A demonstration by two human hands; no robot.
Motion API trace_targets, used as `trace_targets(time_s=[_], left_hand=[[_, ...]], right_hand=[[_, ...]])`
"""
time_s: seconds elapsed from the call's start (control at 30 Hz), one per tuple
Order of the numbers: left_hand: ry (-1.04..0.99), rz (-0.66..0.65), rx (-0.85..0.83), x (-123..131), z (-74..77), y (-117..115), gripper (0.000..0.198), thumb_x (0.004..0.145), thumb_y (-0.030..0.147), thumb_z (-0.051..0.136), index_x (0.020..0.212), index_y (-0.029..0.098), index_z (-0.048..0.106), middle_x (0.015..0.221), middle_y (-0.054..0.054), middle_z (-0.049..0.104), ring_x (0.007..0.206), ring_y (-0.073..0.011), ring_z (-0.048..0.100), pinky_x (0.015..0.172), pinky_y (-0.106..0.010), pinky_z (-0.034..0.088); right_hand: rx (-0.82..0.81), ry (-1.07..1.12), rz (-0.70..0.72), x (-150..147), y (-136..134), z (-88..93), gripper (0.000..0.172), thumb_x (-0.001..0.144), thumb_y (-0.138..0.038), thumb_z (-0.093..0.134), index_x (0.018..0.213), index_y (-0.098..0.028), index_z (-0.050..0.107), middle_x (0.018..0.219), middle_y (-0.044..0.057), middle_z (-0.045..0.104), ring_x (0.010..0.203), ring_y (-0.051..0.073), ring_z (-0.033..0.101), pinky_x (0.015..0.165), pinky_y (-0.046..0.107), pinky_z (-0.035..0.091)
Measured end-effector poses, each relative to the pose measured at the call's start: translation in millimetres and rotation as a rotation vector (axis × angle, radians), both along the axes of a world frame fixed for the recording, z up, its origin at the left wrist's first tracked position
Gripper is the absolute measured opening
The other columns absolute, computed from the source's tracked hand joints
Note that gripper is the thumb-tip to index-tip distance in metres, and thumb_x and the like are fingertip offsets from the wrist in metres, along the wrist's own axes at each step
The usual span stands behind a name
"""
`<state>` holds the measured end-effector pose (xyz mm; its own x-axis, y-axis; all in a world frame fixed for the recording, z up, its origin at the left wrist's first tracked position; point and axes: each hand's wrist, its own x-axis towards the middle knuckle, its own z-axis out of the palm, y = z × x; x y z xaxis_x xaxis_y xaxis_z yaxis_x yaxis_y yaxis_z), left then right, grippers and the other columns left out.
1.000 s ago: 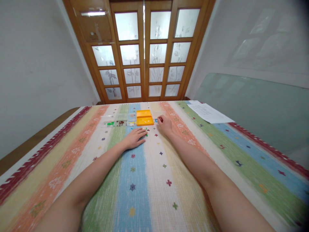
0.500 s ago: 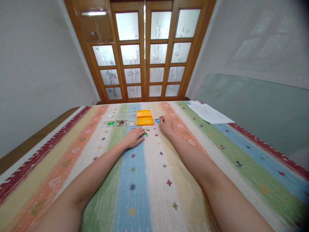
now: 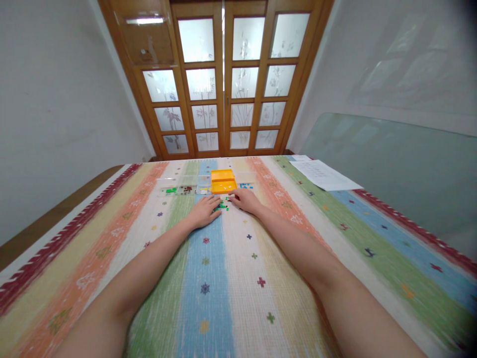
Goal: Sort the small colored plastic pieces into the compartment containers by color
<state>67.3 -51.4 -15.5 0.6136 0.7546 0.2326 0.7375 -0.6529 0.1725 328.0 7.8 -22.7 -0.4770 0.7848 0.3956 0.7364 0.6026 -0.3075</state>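
My left hand (image 3: pixel 204 212) lies palm down on the cloth with its fingers stretched, their tips beside a small cluster of loose green pieces (image 3: pixel 222 205). A few dark red or brown bits are mixed in with these. My right hand (image 3: pixel 245 201) reaches in from the other side, thumb and forefinger slightly apart over the right edge of the cluster. Just beyond the hands stands an open orange box (image 3: pixel 224 178) with small pale pieces in its near half. To its right, blue pieces (image 3: pixel 246 186) sit in a clear container.
Left of the orange box, clear containers hold green pieces (image 3: pixel 171 191), dark brown pieces (image 3: pixel 187 190) and yellow ones (image 3: pixel 204 190). Printed paper sheets (image 3: pixel 324 175) lie at the table's far right. A striped tablecloth (image 3: pixel 238 298) covers the table, with wooden glass-paned doors (image 3: pixel 223 114) behind.
My right hand has moved left and nearer to me, from the blue pieces to the loose cluster. The left hand has shifted slightly left, showing more green pieces.
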Motion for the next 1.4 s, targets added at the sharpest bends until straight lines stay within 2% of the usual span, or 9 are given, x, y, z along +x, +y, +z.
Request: trace_targets(time_s=[0.2, 0.4, 0.6, 0.83, 1.4], left_hand=[[0.016, -0.028, -0.017, -2.4, -3.3, 1.0, 0.06, 0.105, 0.055, 0.041, 0.158, 0.026, 0.047, 0.166, -0.009, 0.042, 0.156, -0.0299, 0.031, 0.128, -0.051, 0.023], [0.018, -0.037, -0.001, -3.0, -5.1, 2.0, 0.056, 0.106, 0.053, 0.041, 0.156, 0.029, 0.049, 0.165, -0.007, 0.043, 0.156, -0.0291, 0.031, 0.128, -0.051, 0.023], [0.0, 0.015, 0.024, -2.5, -6.2, 2.7, 0.058, 0.105, 0.052, 0.044, 0.154, 0.022, 0.052, 0.162, -0.01, 0.047, 0.154, -0.0291, 0.034, 0.128, -0.05, 0.026], [0.002, 0.059, 0.05, -2.1, -7.8, 3.0, 0.061, 0.103, 0.053, 0.046, 0.152, 0.017, 0.053, 0.161, -0.011, 0.049, 0.152, -0.0302, 0.037, 0.128, -0.047, 0.027], [-0.085, 0.127, 0.115, -7.4, -7.0, 7.2, 0.044, 0.101, 0.042, 0.053, 0.138, 0.021, 0.066, 0.144, -0.011, 0.064, 0.138, -0.028, 0.052, 0.122, -0.048, 0.036]], right_hand=[[0.007, -0.04, 0.091, -1.2, -1.2, 0.1, 0.023, 0.099, -0.034, 0.064, 0.114, -0.023, 0.077, 0.1, 0.006, 0.077, 0.095, 0.021, 0.067, 0.085, 0.03, 0.046], [0.039, -0.047, 0.129, -2.6, -4.2, 0.8, 0.023, 0.099, -0.031, 0.062, 0.116, -0.025, 0.076, 0.11, 0.007, 0.076, 0.101, 0.022, 0.067, 0.087, 0.031, 0.046], [0.008, -0.062, 0.09, -3.5, -6.1, 3.2, 0.021, 0.099, -0.031, 0.063, 0.113, -0.023, 0.076, 0.103, 0.006, 0.077, 0.095, 0.021, 0.067, 0.083, 0.03, 0.044], [-0.024, -0.082, 0.064, -4.2, -6.4, 5.4, 0.017, 0.1, -0.032, 0.063, 0.109, -0.023, 0.075, 0.103, 0.006, 0.076, 0.097, 0.021, 0.066, 0.083, 0.028, 0.042], [-0.008, -0.085, 0.024, -3.9, -6.3, 5.9, 0.012, 0.095, -0.025, 0.062, 0.097, -0.021, 0.073, 0.094, 0.005, 0.074, 0.087, 0.019, 0.062, 0.074, 0.027, 0.038]])
